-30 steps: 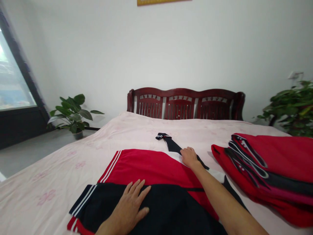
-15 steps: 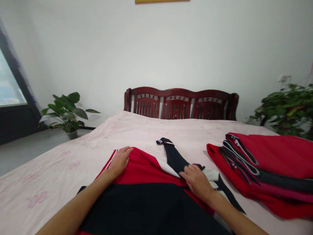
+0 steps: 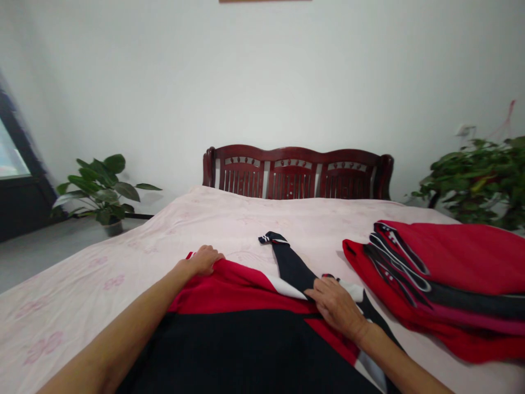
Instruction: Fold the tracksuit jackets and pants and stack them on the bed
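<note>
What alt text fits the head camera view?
Two bare hands lie on a red-and-black sports garment spread on a bed with a pink floral sheet: the left hand curls over its far red edge, the right hand rests on its white-trimmed part. Folded red clothes lie to the right; a wooden headboard stands beyond.

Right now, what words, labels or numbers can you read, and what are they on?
None can be read. The stacked red clothes show small white marks on their black trim, too small to read. The picture on the wall is cut off by the top of the view.
</note>
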Available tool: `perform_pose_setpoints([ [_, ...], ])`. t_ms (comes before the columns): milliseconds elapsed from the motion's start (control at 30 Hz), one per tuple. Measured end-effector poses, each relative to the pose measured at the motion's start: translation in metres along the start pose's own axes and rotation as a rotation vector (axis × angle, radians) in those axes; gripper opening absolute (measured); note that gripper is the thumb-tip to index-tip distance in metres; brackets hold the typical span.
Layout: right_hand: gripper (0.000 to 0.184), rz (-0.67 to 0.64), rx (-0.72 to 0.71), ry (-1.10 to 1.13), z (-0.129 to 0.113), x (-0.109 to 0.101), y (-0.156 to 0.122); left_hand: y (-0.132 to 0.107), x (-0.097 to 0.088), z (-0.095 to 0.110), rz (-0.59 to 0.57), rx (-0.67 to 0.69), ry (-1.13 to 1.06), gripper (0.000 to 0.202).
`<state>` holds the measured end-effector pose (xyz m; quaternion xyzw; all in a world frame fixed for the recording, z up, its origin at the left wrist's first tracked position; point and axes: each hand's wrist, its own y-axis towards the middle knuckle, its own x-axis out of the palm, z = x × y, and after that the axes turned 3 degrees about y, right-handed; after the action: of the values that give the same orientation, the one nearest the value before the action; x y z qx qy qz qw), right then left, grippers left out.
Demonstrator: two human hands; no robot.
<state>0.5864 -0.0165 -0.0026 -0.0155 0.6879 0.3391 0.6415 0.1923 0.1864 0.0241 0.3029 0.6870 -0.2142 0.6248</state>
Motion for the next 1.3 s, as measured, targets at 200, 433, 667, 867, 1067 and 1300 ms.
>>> perform_pose_setpoints([
  [200,0.036,0.083,0.019,-0.039,-0.007,-0.001,-0.005,-0.045,-0.023,0.002,0.201,-0.097,0.114,0.028],
  [433,0.046,-0.066,0.074,0.030,-0.020,0.003,-0.012,-0.121,-0.002,0.023,0.154,-0.039,0.181,0.021],
  [667,0.050,-0.212,0.058,0.100,-0.033,-0.009,-0.007,-0.126,-0.016,0.028,-0.102,-0.177,0.009,0.029],
  [867,0.055,-0.261,0.239,0.226,-0.024,-0.007,0.006,-0.109,-0.028,0.072,-0.014,-0.012,-0.383,0.038],
  [1067,0.038,-0.203,0.732,0.269,0.017,0.002,0.050,-0.086,-0.012,0.143,-0.088,0.120,-0.670,0.058],
  [1300,0.028,-0.304,0.910,0.431,0.041,0.026,0.090,-0.072,0.016,0.171,-0.058,0.120,-0.636,0.067],
])
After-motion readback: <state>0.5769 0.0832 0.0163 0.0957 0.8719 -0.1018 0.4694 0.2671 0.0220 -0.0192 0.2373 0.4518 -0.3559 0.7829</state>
